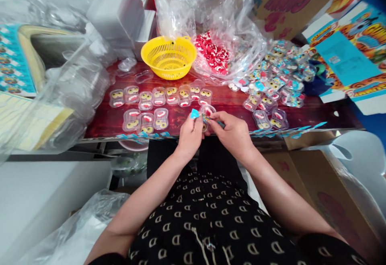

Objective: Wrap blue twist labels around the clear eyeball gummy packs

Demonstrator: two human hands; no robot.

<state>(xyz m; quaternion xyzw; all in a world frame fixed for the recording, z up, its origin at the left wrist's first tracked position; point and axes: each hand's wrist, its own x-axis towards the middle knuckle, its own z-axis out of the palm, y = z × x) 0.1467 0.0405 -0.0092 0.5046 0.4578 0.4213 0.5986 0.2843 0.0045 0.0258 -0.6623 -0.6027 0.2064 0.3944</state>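
Gripping one clear pack (208, 109) at the centre of the clock, over the near edge of the worktop (316, 111), with the left hand (190, 136) closed around one side, thumb against a blue tab (194, 114), and the right hand (233, 131) pinching the other side. Risking, from here, a creased or crooked tab, if sticky and clinging to the thumb; a dropped pack, through a light fingertip hold on smooth plastic; blue strips (143, 135) swept off the edge at eight o'clock by a stray forearm; and neighbours knocked askew by the left wrist. Counting outward: eight packs (173, 95) in the far row at ten o'clock, three packs (161, 119) in the near row at nine, two packs (261, 119) just beside the heap (277, 72) at three, one yellow basket (169, 58) at eleven, one clear bag (223, 11) of red-and-white pieces (211, 54) at twelve. Defying a count: the overlapping heap at two o'clock, and the strips.
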